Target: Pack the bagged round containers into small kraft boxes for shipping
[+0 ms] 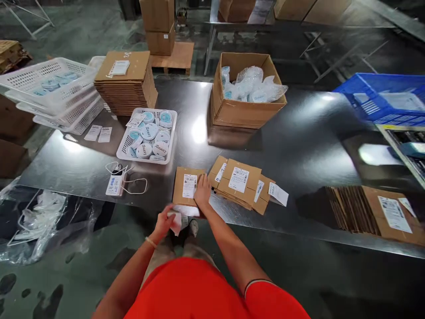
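A flat cardboard mailer (178,179) with a white printed label (190,186) lies at the table's near edge. My right hand (202,191) rests flat on its right side, fingers stretched out. By the mailer's lower left corner, my left hand (165,221) is closed on a white slip of paper (176,223), which hangs past the table edge. A pale strip runs along the mailer's near end; whether it is adhesive or paper I cannot tell. Just right of my right hand lies an overlapping pile of labelled cardboard mailers (250,175).
A white basket (171,153) holds several round tins. Behind stand stacked flat cardboard (124,95), white crates (84,117) and an open carton (245,113) with bubble-wrapped items. A label printer (114,184) with a cable sits left. More mailers (375,215) and a blue crate (375,91) are right.
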### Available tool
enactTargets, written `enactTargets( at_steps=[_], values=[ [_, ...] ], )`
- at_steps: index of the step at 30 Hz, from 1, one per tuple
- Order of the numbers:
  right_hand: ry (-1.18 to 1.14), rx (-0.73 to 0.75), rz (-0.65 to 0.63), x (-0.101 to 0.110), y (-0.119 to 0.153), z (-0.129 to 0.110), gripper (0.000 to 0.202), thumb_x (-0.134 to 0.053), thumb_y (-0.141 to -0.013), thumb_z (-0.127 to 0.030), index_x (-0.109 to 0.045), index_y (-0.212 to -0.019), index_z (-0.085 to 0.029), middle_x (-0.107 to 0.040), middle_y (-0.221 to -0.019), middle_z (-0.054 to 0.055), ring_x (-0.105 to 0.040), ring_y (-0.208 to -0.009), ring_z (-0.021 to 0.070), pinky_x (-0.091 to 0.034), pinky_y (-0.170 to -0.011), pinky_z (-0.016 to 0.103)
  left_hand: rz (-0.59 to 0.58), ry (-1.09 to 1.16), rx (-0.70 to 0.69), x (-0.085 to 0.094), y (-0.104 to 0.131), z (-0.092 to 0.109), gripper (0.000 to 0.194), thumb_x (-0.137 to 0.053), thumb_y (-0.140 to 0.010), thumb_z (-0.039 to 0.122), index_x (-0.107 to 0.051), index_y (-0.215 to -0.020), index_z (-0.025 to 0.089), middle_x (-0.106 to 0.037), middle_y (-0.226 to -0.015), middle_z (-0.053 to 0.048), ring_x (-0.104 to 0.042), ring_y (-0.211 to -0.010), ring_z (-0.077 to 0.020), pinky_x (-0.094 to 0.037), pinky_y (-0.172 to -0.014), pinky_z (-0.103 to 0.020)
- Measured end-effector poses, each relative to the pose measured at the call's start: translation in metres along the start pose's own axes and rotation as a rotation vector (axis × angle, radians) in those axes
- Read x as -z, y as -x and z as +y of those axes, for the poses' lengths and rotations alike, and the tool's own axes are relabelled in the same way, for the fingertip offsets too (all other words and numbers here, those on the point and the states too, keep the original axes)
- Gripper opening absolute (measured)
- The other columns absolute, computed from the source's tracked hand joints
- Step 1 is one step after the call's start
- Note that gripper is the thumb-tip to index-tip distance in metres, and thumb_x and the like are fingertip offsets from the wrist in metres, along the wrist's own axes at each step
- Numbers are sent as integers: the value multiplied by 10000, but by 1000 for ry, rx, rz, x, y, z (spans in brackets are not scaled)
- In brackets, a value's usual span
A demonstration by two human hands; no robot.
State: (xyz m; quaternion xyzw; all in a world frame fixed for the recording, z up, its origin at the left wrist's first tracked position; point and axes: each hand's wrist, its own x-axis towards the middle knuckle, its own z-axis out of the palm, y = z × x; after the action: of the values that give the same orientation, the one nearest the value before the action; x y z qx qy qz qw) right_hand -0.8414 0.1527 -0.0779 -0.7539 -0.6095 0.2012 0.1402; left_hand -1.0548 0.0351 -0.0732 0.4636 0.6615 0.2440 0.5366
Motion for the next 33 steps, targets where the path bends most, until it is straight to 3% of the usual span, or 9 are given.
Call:
enactTargets(
  at_steps=[3,9,13,17,19,22,24,29,33],
  values=[
    [-57,-187,31,13,21,10,577,-522,-991,-210,-564,-1555,-94,-504,-1646,277,-473,-1516,406,-402,-1219,584,93,-166,44,-1,-27,27,687,-723,-852,250,-627,-1525,153,-762,-745,-23,-730,-786,-237,-547,-837,-323],
    [-158,-385,46,33,39,9,468,-564,-998,-274,-625,-1438,-127,-711,-1376,214,-681,-1251,340,-542,-1014,433,8,-152,-32,-17,-31,46,538,-769,-816,195,-753,-1352,156,-837,-1137,-134,-756,-1139,-315,-547,-1035,-380],
    [-181,-488,132,103,26,64,529,-492,-1018,-280,-554,-1523,-136,-751,-1273,186,-721,-1138,345,-548,-953,450,-160,50,-131,-29,-11,40,404,-781,-810,297,-819,-1195,178,-828,-1216,-129,-735,-1204,-301,-537,-1115,-421],
    [-66,-423,313,154,35,102,607,-678,-918,-306,-612,-1499,-143,-654,-1454,243,-597,-1356,421,-482,-1075,553,-300,256,-47,-30,17,24,527,-901,-685,432,-822,-1131,163,-835,-1027,-114,-750,-925,-276,-615,-901,-417],
    [-137,-172,146,141,58,90,505,-798,-816,-310,-756,-1303,-186,-684,-1420,200,-585,-1356,412,-481,-1082,537,-349,390,18,-26,30,18,752,-965,-589,411,-763,-1277,182,-814,-963,-67,-714,-808,-220,-613,-790,-362],
    [-525,223,-494,80,109,50,275,-894,-680,-318,-828,-933,-235,-788,-1140,76,-692,-1102,320,-544,-955,421,-267,579,62,-16,38,15,865,-981,-568,390,-676,-1355,206,-781,-970,-34,-699,-811,-187,-596,-771,-312],
    [-701,221,-709,38,142,27,166,-865,-684,-339,-762,-742,-223,-752,-857,16,-682,-849,246,-541,-804,354,-105,676,144,-8,37,16,832,-971,-605,370,-635,-1350,214,-764,-979,-30,-700,-822,-181,-590,-785,-304],
    [-782,93,-688,2,167,12,204,-742,-773,-396,-621,-798,-235,-556,-633,-63,-521,-619,152,-414,-619,260,234,749,480,1,34,16,749,-872,-824,468,-517,-1426,195,-691,-801,2,-657,-643,-167,-552,-667,-292],
    [-868,-9,-460,10,142,6,381,-750,-717,-377,-599,-1050,-268,-501,-628,-108,-482,-596,152,-404,-618,262,130,811,333,-14,47,14,957,-883,-782,605,-448,-1548,229,-750,-898,-23,-703,-695,-191,-588,-718,-337]
  ],
)
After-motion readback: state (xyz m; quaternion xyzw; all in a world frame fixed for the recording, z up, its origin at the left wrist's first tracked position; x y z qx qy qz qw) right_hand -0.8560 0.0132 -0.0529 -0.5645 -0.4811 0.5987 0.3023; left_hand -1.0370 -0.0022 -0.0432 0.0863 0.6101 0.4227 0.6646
